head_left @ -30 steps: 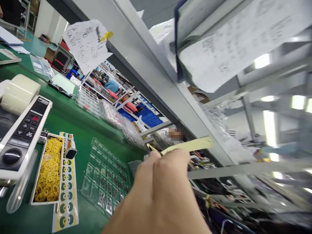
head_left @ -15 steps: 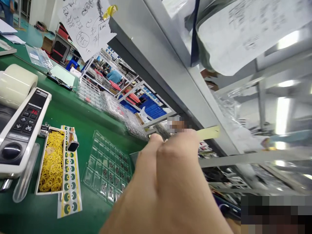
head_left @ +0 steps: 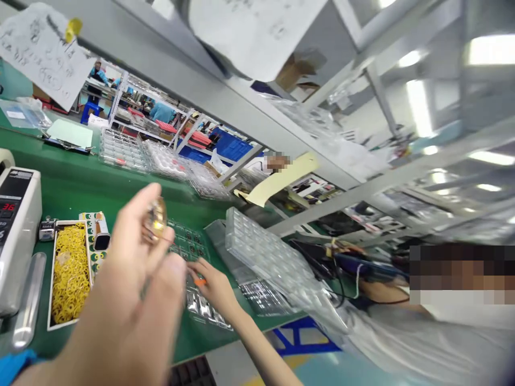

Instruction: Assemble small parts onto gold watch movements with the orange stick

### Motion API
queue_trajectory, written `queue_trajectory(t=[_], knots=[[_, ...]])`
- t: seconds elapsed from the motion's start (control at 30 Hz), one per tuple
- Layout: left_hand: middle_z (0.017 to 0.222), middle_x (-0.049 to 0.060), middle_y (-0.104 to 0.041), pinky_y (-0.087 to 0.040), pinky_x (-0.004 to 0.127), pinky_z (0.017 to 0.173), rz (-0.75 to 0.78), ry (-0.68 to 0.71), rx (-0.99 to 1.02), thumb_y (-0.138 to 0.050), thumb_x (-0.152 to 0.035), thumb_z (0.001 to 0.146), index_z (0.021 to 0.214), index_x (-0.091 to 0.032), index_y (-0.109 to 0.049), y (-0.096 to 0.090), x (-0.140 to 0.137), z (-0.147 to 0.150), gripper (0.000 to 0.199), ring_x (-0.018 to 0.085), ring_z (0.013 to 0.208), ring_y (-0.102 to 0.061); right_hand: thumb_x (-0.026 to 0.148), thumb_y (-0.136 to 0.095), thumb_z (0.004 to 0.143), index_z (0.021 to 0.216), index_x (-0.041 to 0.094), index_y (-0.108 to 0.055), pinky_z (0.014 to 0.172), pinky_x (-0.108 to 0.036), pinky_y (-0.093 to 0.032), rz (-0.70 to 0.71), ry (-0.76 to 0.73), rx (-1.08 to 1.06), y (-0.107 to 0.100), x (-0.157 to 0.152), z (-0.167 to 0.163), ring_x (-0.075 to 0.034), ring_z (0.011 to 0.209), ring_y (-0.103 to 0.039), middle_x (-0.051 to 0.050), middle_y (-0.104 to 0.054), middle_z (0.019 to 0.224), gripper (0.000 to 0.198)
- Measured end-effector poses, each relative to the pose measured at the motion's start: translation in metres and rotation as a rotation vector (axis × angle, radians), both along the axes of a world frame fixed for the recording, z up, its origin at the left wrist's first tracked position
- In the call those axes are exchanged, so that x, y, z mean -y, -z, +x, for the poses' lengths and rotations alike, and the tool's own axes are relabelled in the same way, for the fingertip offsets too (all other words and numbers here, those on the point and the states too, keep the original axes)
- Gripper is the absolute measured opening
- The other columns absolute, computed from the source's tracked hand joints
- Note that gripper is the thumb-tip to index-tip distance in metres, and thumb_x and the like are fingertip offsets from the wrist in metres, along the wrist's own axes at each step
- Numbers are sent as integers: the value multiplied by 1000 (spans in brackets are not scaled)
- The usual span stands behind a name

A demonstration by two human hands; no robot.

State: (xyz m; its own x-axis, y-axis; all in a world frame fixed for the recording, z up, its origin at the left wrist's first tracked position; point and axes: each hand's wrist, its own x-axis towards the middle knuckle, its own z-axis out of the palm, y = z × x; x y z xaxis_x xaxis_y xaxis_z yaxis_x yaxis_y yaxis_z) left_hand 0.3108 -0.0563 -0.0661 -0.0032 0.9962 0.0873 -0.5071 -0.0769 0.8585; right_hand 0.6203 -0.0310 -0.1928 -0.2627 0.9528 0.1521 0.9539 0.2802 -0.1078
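Observation:
My left hand (head_left: pixel 137 268) is large and close to the camera, its fingers closed on a small round gold-coloured piece (head_left: pixel 156 220) seen nearly edge-on. Farther off, my right hand (head_left: pixel 211 284) reaches over a clear compartment tray (head_left: pixel 193 241) on the green table. Something orange (head_left: pixel 200 281) shows at its curled fingers. The left hand partly hides those fingertips, and whatever they may hold cannot be made out. Small dark parts and shiny pieces lie in the tray's compartments.
A white box of yellow rings (head_left: pixel 70 273) stands left, beside a device with a red display (head_left: pixel 18 236). Stacked clear trays (head_left: pixel 265 252) rise to the right. A person in grey (head_left: pixel 402 338) is at far right. A metal shelf beam (head_left: pixel 169 80) crosses above.
The view has swung, so the table things sit farther left. My left hand has moved left and turned, showing the gold piece. My right hand and the stacked trays have come into sight.

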Motion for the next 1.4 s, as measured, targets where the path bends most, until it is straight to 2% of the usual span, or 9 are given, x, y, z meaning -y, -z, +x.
queue_trajectory(t=[0.1, 0.23, 0.57, 0.7, 0.83, 1.0, 1.23, 1.3, 1.4], knots=[[136, 5, -59, -43, 49, 112, 14, -19, -89, -70, -25, 78, 135, -27, -52, -25, -23, -7, 59, 34, 133, -51, 27, -56, 100, 109, 15, -64, 75, -31, -57, -118, -26, 60, 5, -33, 8, -14, 82, -64, -4, -66, 96, 17], [131, 1, -63, -44, 42, 112, 32, -71, -201, -70, -28, 80, 132, -31, -52, -33, -33, -14, 55, 28, 132, -53, 29, -58, 99, 116, 15, -62, 82, -36, -57, -195, -40, 92, 8, -68, 11, -17, 91, -65, -7, -65, 107, 22], [111, 6, -74, -50, 41, 105, 6, 9, -310, -70, -28, 81, 128, -23, -58, -37, -34, -18, 49, 27, 114, -66, 33, -58, 98, 96, 13, -64, 73, -30, -55, -124, -134, -69, 0, -75, 7, -13, 77, -62, -3, -65, 90, 21], [117, 8, -73, -54, 38, 100, 16, 145, -260, -68, -25, 83, 125, -21, -59, -36, -35, -19, 44, 27, 114, -67, 32, -41, 103, 83, 16, -64, 64, -27, -50, 147, -155, -300, -33, -75, -27, -15, 71, -61, -7, -63, 82, 35], [115, 5, -73, -52, 36, 101, 81, 186, -265, -70, -25, 84, 126, -26, -60, -31, -36, -18, 44, 25, 115, -67, 35, -32, 105, 93, 18, -64, 68, -29, -50, 402, -222, -594, -96, -52, -93, -18, 79, -61, -8, -64, 89, 39], [111, 7, -73, -53, 35, 95, 236, 93, -318, -79, -29, 76, 94, -21, -72, -31, -33, -17, 21, 26, 111, -67, 30, -56, 96, 75, 20, -66, 51, -23, -41, 367, -434, -1109, -154, -19, -163, -13, 61, -54, -2, -60, 70, 25], [95, 7, -77, -52, 35, 97, 248, -42, -367, -76, -30, 80, 76, -18, -69, -34, -29, -18, 15, 25, 105, -69, 24, -60, 91, 75, 20, -66, 46, -23, -37, 360, -485, -1189, -152, -20, -181, -11, 54, -49, -2, -59, 70, 18], [105, 6, -76, -51, 33, 100, 289, 1, -329, -74, -27, 83, 86, -20, -70, -30, -30, -17, 9, 23, 111, -67, 22, -60, 91, 75, 20, -65, 47, -23, -37, 410, -475, -1188, -152, -20, -177, -11, 55, -50, -2, -60, 71, 17], [127, 5, -68, -51, 33, 103, 327, 88, -258, -70, -22, 87, 120, -28, -64, -23, -31, -17, 34, 21, 119, -64, 22, -60, 89, 71, 21, -66, 47, -24, -36, 406, -394, -1199, -157, -20, -170, -11, 55, -47, -2, -58, 69, 19]])
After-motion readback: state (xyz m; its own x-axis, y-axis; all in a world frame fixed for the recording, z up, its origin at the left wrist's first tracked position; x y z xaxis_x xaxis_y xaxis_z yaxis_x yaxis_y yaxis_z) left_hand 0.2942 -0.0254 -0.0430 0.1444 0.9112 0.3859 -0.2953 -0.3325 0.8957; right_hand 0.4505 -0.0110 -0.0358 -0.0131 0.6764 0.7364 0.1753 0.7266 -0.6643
